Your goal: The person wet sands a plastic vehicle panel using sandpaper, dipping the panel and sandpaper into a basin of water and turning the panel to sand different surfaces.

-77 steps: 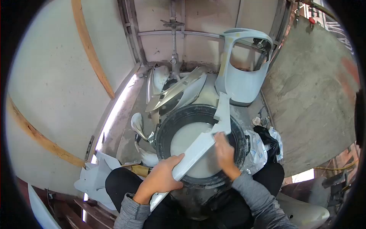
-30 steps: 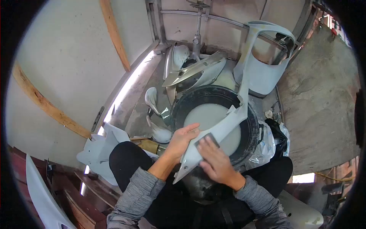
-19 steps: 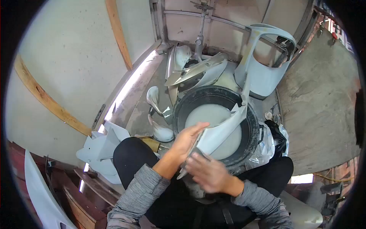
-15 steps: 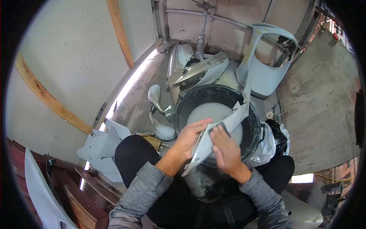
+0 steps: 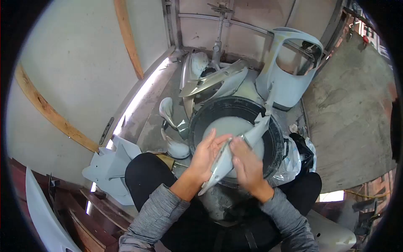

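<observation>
Slantwise, a white panel point(image 5: 257, 133) hangs over the black tub point(image 5: 206, 114) of cloudy liquid point(image 5: 228, 124), its lower tip pointing toward the lap point(image 5: 189, 229). The left hand point(image 5: 204, 158) is half open, thumb raised, fingers at the panel's left edge; whether they grip it I can't tell. The right hand point(image 5: 248, 166) lies across the upper face, fingers together, anything beneath them hidden. Beyond the tub sit silvery panels point(image 5: 214, 80) and a pale shell point(image 5: 289, 86) with a large opening

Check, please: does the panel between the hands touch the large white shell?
Cannot tell. In the head view, the far end of the panel overlaps the white shell, hiding any gap.
</observation>
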`<state>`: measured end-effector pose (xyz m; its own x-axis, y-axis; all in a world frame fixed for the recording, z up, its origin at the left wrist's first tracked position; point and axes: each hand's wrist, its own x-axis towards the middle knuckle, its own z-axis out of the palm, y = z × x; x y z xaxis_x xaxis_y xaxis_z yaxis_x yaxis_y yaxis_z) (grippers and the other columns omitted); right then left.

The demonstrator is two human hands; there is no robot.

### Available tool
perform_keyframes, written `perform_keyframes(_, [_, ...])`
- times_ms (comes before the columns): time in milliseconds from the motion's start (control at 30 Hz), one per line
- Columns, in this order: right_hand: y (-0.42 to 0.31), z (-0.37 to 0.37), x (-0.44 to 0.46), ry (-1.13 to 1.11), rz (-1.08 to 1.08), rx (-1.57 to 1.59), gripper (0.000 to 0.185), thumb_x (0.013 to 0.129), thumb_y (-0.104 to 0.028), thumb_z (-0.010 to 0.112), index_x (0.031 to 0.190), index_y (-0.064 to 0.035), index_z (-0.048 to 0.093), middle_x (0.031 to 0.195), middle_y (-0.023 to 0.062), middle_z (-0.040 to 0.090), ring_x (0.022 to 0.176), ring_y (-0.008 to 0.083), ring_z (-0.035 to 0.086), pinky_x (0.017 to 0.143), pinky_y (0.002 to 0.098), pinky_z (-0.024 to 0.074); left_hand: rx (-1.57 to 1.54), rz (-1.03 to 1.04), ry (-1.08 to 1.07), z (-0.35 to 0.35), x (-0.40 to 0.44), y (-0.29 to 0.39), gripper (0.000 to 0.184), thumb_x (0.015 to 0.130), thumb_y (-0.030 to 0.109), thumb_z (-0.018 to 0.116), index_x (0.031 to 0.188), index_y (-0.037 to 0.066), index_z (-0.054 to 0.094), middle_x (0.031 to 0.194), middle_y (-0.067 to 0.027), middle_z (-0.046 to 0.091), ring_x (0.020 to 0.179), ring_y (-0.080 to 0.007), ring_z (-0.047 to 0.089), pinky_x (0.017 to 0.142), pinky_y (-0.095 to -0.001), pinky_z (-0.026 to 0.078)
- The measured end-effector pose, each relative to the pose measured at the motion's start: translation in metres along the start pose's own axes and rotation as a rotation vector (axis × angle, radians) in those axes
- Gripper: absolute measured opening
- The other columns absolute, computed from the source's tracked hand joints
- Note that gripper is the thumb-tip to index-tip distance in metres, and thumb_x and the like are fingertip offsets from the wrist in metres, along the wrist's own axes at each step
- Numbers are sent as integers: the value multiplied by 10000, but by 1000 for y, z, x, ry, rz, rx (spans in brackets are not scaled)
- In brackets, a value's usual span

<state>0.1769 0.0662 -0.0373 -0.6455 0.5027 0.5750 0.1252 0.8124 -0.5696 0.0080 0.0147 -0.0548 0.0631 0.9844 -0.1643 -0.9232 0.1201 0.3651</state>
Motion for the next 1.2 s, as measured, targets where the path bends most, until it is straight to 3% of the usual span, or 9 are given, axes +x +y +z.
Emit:
perform_keyframes(133, [-21, -5, -5, -102, -49, -99, 402, 862, -146, 607, 1223, 31, 630, 1341, 230, 567, 1288, 409, 513, 1053, 474, 418, 305, 94, 123, 24, -17, -1, 514, 989, 239, 452, 1401, -67, 423, 1325, -168, 571, 1192, -241, 583, 1034, -370, 453])
perform_keyframes(167, [-17, -8, -3, -109, -49, -75, 446, 795, -114, 626, 1221, 20, 631, 1323, 225, 573, 1275, 412, 520, 1058, 479, 418, 276, 46, 3, 14, -18, 4, 656, 802, 17, 495, 1443, -63, 381, 1345, -133, 549, 1214, -195, 557, 1056, -328, 418])
perform_keyframes(300, [18, -13, 4, 12, 47, -103, 513, 683, -46, 616, 1194, -16, 651, 1239, 192, 603, 1219, 386, 555, 1056, 477, 435, 514, 77, 34, 21, -22, 2, 935, 554, -132, 460, 1479, -26, 363, 1315, -55, 550, 1187, -137, 548, 1036, -235, 383])
perform_keyframes(433, [5, -9, -1, -86, -231, -47, 425, 709, 7, 581, 1124, 2, 672, 1155, 170, 648, 1099, 374, 621, 994, 464, 491, 588, 81, 39, 25, -26, 3, 947, 538, -125, 449, 1475, -6, 384, 1279, -29, 556, 1143, -112, 546, 999, -208, 390])
perform_keyframes(800, [46, -13, 5, 145, -70, -250, 264, 747, -11, 645, 997, -43, 726, 1033, 131, 710, 1020, 287, 686, 929, 418, 541, 599, 103, 67, 35, -26, -1, 964, 511, -70, 484, 1469, -25, 385, 1324, -66, 559, 1215, -134, 544, 1050, -247, 384])
perform_keyframes(900, [-18, -11, 1, -46, -211, -132, 293, 769, -37, 642, 1058, -21, 683, 1060, 112, 703, 1019, 317, 670, 947, 409, 519, 428, 110, -94, 32, -23, 3, 799, 712, 115, 472, 1476, -71, 332, 1415, -169, 494, 1288, -230, 500, 1108, -306, 342])
perform_keyframes(1033, [55, -13, 8, 95, -79, -247, 291, 777, -55, 640, 1062, -11, 681, 1086, 123, 687, 1079, 285, 653, 961, 416, 508, 240, 99, -50, 28, -22, -2, 720, 866, 282, 442, 1468, -94, 326, 1394, -197, 510, 1244, -251, 524, 1079, -354, 373])
perform_keyframes(1133, [-19, -7, 0, -68, -243, -134, 275, 788, -46, 635, 1056, -1, 677, 1075, 129, 695, 1039, 312, 661, 899, 416, 526, 172, 89, -105, 22, -18, -2, 708, 885, 301, 420, 1466, -94, 330, 1373, -194, 526, 1208, -246, 545, 1063, -347, 386])
perform_keyframes(1200, [5, -5, 5, -44, -287, -133, 263, 788, -44, 639, 1046, -9, 678, 1089, 126, 697, 1027, 314, 666, 918, 420, 518, 127, 82, -255, 10, -16, 1, 696, 935, 355, 375, 1465, -93, 329, 1350, -191, 541, 1185, -244, 559, 1054, -344, 395])
